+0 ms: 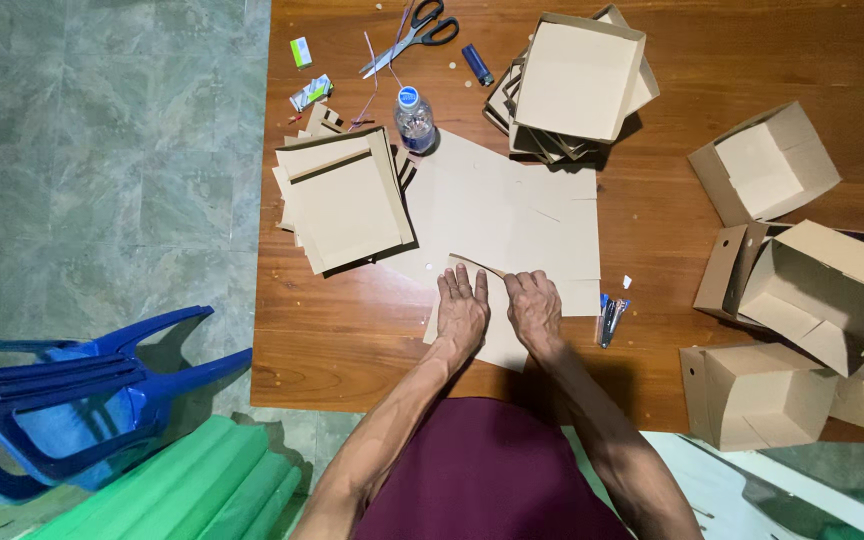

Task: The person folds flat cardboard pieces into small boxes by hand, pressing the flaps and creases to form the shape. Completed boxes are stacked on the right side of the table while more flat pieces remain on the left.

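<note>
The flat cardboard sheet [512,215] lies at the frame's centre. The left hand [462,312] presses it flat with fingers spread, so the right hand [534,308], fingers curled, can bend the flap. The finished boxes [812,290] sit at right.

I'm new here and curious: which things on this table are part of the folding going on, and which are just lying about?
In use: left hand, right hand, flat cardboard sheet, stack of flat blanks, folded boxes.
Lying about: scissors, water bottle, lighter, stapler, blue chair.
</note>
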